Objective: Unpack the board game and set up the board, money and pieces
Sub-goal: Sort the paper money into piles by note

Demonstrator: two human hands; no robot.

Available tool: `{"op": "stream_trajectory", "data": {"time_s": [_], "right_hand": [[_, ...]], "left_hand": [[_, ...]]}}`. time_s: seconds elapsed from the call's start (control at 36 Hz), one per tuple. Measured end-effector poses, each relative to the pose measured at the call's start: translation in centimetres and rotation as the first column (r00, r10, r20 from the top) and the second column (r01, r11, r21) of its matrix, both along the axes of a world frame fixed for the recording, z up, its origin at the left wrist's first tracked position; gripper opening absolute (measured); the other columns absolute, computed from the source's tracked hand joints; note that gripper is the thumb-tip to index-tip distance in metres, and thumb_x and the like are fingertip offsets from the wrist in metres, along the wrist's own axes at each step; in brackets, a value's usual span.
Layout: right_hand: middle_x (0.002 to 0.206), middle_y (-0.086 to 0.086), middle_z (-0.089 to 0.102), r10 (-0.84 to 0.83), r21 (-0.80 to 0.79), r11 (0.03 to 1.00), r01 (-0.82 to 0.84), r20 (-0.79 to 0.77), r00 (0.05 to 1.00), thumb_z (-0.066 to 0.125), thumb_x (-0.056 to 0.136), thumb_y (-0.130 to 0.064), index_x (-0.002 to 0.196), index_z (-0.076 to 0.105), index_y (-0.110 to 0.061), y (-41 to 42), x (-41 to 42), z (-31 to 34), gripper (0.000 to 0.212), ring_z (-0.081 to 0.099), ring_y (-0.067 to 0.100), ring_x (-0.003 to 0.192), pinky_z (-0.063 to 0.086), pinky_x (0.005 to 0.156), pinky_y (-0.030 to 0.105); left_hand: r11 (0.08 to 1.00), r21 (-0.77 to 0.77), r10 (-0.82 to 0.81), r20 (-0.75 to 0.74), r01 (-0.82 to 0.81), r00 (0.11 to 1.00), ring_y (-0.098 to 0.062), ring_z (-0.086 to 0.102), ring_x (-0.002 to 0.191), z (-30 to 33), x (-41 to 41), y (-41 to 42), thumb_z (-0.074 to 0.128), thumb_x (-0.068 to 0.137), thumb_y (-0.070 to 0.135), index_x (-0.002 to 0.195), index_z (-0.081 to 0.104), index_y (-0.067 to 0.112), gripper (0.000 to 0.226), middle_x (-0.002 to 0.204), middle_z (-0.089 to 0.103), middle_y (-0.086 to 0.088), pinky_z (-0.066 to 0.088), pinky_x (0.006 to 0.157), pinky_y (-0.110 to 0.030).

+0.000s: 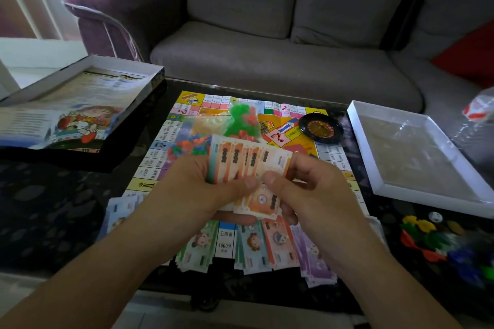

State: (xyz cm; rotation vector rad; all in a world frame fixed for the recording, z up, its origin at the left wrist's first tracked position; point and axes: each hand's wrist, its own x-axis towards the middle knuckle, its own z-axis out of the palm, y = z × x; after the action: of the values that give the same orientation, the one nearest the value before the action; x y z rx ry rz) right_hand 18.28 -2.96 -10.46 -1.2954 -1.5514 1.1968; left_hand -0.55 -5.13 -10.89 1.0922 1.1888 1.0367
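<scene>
1. At the far left we see the box half [80,112] resting at a tilt on the worktop [53,208], with a printed sheet showing a cartoon figure lying inside it.
2. Near the front left edge of the board [307,125], a pale blue stack of notes [121,215] lies partly on the worktop.
3. Our left hand [192,189] holds a fan of orange notes [246,165] marked 2000, fingers curled beneath and thumb pressing on top.
4. Behind the fan, three clear bags rest on the board: one of mixed coloured pieces [187,145], one of pale yellow pieces [211,123], and one of green and red pieces [243,120].
5. Below our hands, green notes [197,251], teal notes [252,248], red notes [280,243] and purple notes [312,256] lie side by side along the near edge of the board.
6. Our right hand [318,189] pinches the same orange notes, thumb on top near the left thumb, fingers curled round the right edge.
7. A small black roulette wheel [320,127] sits on the far right part of the board.
8. Right of the board lies a white box tray [379,189] with clear plastic inside.
9. At the near right, loose coloured pieces [427,238] and a white die [435,216] lie on the worktop.
10. Behind everything stands a grey sofa [267,61].
</scene>
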Motion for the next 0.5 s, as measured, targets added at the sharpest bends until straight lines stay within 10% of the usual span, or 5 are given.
{"op": "stream_trajectory", "data": {"time_s": [0.17, 0.5], "right_hand": [[0.075, -0.009, 0.074, -0.039, -0.009, 0.999, 0.038, -0.013, 0.999, 0.071, 0.098, -0.016, 0.089, 0.078, -0.029, 0.15, -0.2, 0.05, 0.017, 0.064, 0.001, 0.055, 0.047, 0.053, 0.017], [0.072, 0.002, 0.073, 0.013, 0.002, 1.0, -0.013, -0.04, 0.999, 0.072, 0.098, -0.018, 0.092, 0.08, -0.035, -0.06, -0.53, -0.04, 0.02, 0.056, 0.01, 0.051, 0.048, 0.05, 0.025]], "left_hand": [[0.995, -0.094, 0.051, 0.19, -0.034, 0.98, -0.037, 0.077, 0.096, 0.44, -0.17, 0.01, 0.063, 0.095, 0.02, 0.103, 0.078, 0.002, 0.026, 0.105, 0.079, -0.017, 0.065, 0.075, -0.053], [1.0, 0.012, 0.022, 0.026, -0.023, 0.999, -0.029, 0.079, 0.092, -0.16, -0.28, -0.17, 0.067, 0.097, 0.015, 0.108, 0.078, 0.012, 0.016, 0.101, 0.081, -0.009, 0.066, 0.074, -0.052]]}}
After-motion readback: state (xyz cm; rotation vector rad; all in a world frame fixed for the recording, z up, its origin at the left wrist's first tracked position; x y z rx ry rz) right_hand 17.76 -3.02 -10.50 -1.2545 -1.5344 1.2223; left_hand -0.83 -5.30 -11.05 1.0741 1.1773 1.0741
